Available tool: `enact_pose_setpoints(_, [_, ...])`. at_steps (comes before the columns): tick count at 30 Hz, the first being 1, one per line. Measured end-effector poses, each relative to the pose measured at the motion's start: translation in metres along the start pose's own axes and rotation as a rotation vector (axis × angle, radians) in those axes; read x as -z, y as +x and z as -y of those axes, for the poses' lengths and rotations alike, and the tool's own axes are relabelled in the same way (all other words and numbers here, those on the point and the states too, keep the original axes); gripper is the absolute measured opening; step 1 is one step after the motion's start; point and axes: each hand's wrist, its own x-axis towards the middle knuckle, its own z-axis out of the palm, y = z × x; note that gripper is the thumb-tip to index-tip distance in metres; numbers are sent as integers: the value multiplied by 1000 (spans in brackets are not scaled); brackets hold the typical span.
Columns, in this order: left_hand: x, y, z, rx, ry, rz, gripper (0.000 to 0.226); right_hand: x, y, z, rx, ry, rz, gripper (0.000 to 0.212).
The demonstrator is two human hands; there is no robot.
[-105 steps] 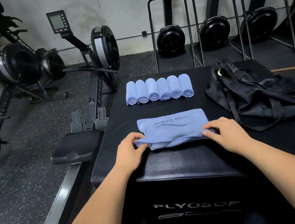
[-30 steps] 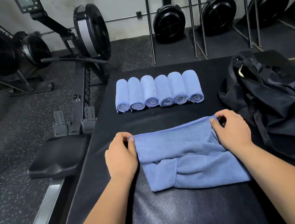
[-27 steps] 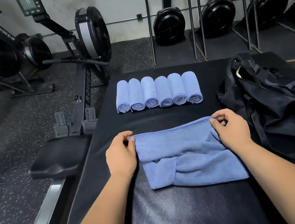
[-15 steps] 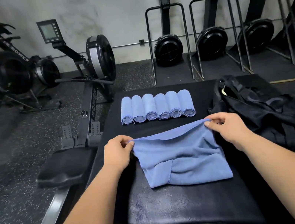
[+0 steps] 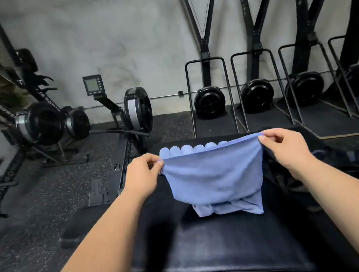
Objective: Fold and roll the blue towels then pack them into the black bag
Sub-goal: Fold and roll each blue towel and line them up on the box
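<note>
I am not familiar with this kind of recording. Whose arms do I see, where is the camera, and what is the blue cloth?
There is no machine here: a person wears one wide camera on the head, so the two bare arms are their own. The left hand and the right hand each pinch a top corner of a soft blue cloth towel, holding it up; its lower end lies bunched on the black padded box. Behind it, rolled blue towels show partly. The black fabric bag lies to the right. By the wall stand black rowing machines.
</note>
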Motion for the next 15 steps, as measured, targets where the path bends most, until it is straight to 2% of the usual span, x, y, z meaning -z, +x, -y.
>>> enact_pose_setpoints(2, [15, 2, -21, -42, -46, -132, 4, 7, 0, 21, 14, 61, -59, 6])
enact_pose_setpoints(4, [29, 5, -39, -64, -43, -174, 4, 12, -1, 39, 21, 33, -45, 7])
enact_pose_setpoints(12, [82, 19, -75, -117, 12, -194, 8, 37, -3, 91, 167, -106, -125, 5])
enact_pose_setpoints(15, [89, 14, -82, -151, 89, -91, 11, 43, -6, 101, 189, -196, -123, 8])
